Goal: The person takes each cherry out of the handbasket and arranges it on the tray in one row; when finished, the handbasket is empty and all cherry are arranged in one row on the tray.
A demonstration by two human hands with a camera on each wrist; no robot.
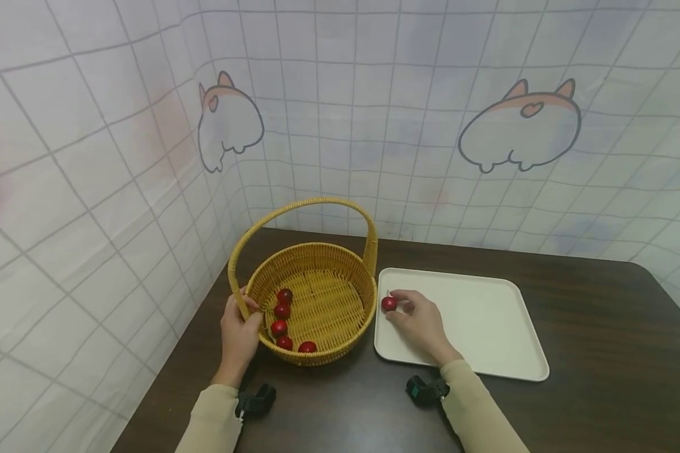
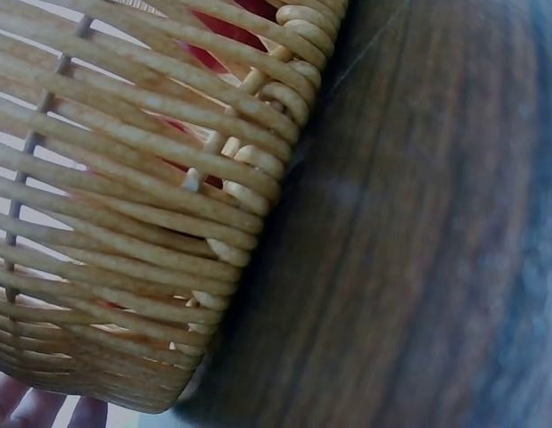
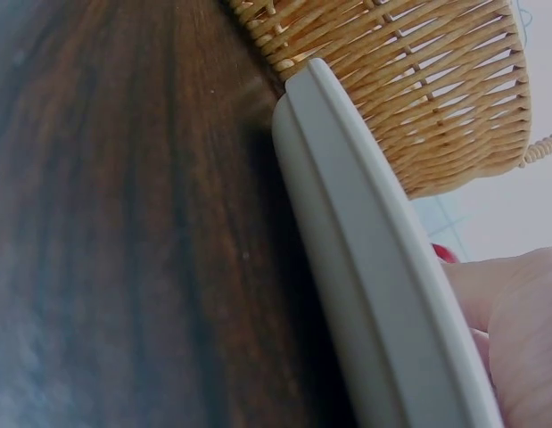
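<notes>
My left hand (image 1: 240, 330) grips the rim of a round yellow wicker basket (image 1: 368, 302) on its left side, by the foot of the tall arched handle. Several shiny red cherries (image 1: 282, 311) lie along the left and front inside of the basket. Over the left end of a white rectangular tray (image 1: 481, 321), my right hand (image 1: 422, 321) pinches one red cherry (image 1: 389, 304) between thumb and fingers; a short pale stem shows on top. In the right wrist view the tray's edge (image 3: 374, 223) hides most of that cherry.
Basket and tray stand side by side on a dark wooden table (image 1: 600, 327), a narrow gap between them. A white gridded cloth (image 1: 374, 126) with cartoon animals hangs behind and on the left. Each wrist wears a black camera (image 1: 255, 401).
</notes>
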